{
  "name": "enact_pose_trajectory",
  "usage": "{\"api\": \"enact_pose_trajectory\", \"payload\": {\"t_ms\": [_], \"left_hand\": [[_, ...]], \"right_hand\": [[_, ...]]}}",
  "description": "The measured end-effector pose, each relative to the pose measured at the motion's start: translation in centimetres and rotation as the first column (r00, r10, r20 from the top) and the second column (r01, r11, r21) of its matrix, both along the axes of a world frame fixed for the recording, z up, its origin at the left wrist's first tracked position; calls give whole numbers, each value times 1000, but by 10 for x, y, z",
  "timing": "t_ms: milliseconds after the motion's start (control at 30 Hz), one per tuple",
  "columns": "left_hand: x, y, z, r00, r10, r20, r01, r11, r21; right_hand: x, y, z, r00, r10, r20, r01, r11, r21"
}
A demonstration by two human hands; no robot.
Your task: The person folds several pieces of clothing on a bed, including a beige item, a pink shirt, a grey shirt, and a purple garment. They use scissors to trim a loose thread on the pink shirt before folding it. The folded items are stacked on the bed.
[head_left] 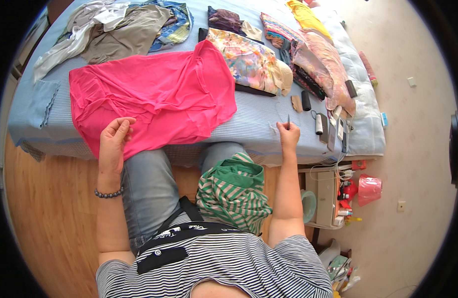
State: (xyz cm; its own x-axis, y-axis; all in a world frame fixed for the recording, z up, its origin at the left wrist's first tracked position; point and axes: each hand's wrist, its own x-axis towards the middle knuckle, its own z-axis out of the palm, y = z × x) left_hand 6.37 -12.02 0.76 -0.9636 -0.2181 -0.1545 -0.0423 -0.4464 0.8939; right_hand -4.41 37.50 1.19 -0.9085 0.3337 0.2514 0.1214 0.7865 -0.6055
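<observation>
My left hand point(118, 135) is raised at the bed's near edge, in front of the pink garment point(154, 94). Thumb and fingertips are pinched together; anything between them is too small to make out. Farther right, my right hand point(288, 136) is closed on a thin dark stick-like tool point(288, 120) that points up. A wisp of white thread or scrap point(273, 128) shows just left of those fingers. The pink garment lies spread on the bed, partly wrinkled. Across my right thigh rests a bunched green-and-white striped cloth point(234, 191), touched by neither hand.
The bed point(259, 111) carries a heap of clothes point(124, 37) at far left and folded floral clothes point(249, 57) in the middle. Phones and small devices point(331, 131) lie at right with a cable. A drawer cabinet point(322, 196) and pink lamp point(369, 189) stand beyond my right arm.
</observation>
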Motion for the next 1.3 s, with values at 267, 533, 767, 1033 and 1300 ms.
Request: {"api": "enact_pose_trajectory", "payload": {"t_ms": [267, 533, 767, 1033, 1300], "left_hand": [[14, -41, -2, 982, 186, 15, -184, 979, -86], [32, -85, -17, 948, 318, 12, -310, 930, -199], [34, -89, -25, 928, 372, 9, -341, 860, -380], [27, -95, -27, 907, 403, -124, -397, 721, -568], [12, -112, -23, 812, 480, -332, -447, 147, -882]], "right_hand": [[5, 15, -11, 994, -109, 14, 108, 989, 100], [-8, 7, -23, 994, 19, -103, -24, 999, -46], [-20, -61, -8, 977, 213, 19, -214, 975, 66], [-31, -42, -26, 996, 86, -15, -70, 892, 447], [-20, -173, 12, 786, 596, -162, -516, 778, 358]]}}
